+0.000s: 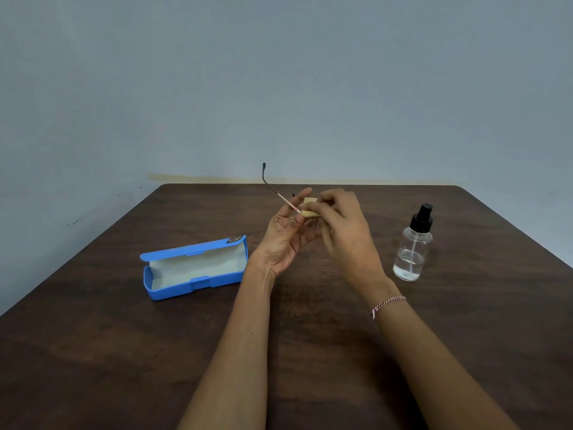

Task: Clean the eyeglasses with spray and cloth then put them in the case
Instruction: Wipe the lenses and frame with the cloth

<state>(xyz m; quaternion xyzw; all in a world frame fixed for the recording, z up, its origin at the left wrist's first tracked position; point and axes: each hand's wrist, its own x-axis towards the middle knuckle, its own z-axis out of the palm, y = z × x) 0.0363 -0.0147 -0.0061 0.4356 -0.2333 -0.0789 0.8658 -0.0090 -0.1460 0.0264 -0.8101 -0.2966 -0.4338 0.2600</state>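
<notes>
Dark brown wood-grain table (pixel 124 352), matte, with rounded far corners, set against a plain grey-blue wall (pixel 279 72).

Left hand (pixel 286 237) raised above table centre, palm turned toward the camera, fingers loosely curled and partly spread; closed on the eyeglasses (pixel 280 195) at the frame front. Thin dark metal temple arm rising toward 11 o'clock from the hand, ending in a curved black tip against the wall. Lenses mostly hidden behind the fingers; a glint of clear lens just visible between the two hands.

Right hand (pixel 342 228) touching the left from the 3 o'clock side, thumb and fingertips pinched shut on a small folded cloth (pixel 310 207), pale yellow, soft-looking, pressed against the frame near the hinge. Braided pink-and-white thread bracelet (pixel 387 304) on the right wrist.

Eyeglass case (pixel 193 268) at 9 o'clock of the hands, lying on the table, well apart from them: rigid blue plastic, oblong with rounded ends, lid hinged open toward the rear, pale grey lining exposed, nothing seen inside.

Spray bottle (pixel 414 243) at 3 o'clock of the hands, upright on the table, apart from them: clear cylindrical glass or plastic, material not determinable, black pump head, dip tube visible, roughly one-third full of clear liquid.
</notes>
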